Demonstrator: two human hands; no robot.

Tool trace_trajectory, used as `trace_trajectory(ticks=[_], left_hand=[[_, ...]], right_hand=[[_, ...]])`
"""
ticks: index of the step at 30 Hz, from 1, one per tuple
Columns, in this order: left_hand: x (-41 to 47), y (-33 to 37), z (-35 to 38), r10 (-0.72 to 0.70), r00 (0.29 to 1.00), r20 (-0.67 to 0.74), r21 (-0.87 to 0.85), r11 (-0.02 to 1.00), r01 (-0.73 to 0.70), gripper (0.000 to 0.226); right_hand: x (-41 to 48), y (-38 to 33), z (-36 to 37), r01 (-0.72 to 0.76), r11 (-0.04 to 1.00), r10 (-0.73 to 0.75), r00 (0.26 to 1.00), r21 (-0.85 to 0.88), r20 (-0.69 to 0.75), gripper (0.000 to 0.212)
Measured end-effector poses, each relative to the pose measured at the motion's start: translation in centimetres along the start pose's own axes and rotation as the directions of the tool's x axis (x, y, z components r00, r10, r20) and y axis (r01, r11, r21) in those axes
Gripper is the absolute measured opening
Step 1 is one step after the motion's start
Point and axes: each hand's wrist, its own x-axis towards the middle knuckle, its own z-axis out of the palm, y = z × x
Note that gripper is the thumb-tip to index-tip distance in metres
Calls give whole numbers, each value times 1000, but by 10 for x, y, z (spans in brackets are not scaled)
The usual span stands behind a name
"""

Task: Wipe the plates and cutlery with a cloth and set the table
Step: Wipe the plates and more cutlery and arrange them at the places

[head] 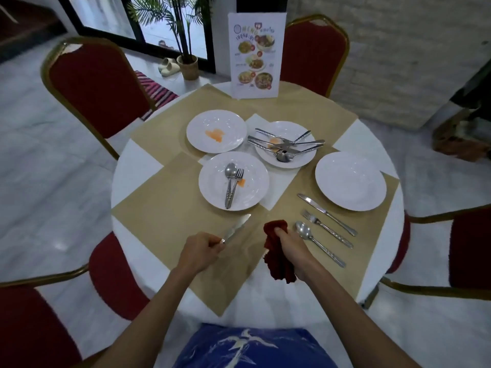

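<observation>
My left hand grips a table knife by its handle, blade pointing up and right over the near beige placemat. My right hand holds a dark red cloth bunched in its fist. To its right a spoon, a fork and a knife lie side by side beside a clean white plate. A plate with an orange smear carries a spoon and fork. Another plate holds several pieces of cutlery. A third plate is smeared orange.
The round white table has beige placemats. A standing menu card is at its far edge. Red chairs with gold frames ring the table. A potted plant stands on the floor behind.
</observation>
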Motion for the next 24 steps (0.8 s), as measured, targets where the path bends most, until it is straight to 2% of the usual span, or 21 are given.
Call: trace_trajectory(ticks=[7,10,16,24], left_hand=[[-9,3,-4,-83,992,-95,-66,995,77,14],[-6,-1,-13,-115,980,-161,-84,991,103,15],[14,-14,-43,-199,939,-282,-229,964,135,17],[60,-62,-89,-203,946,-252,-233,962,144,20]], right_hand=[[7,-4,1,-32,999,32,994,-1,102,33],[12,-7,14,-46,999,46,987,-7,155,32],[18,-24,52,-49,999,53,975,-23,214,33],[27,-45,129,-44,999,39,982,26,183,29]])
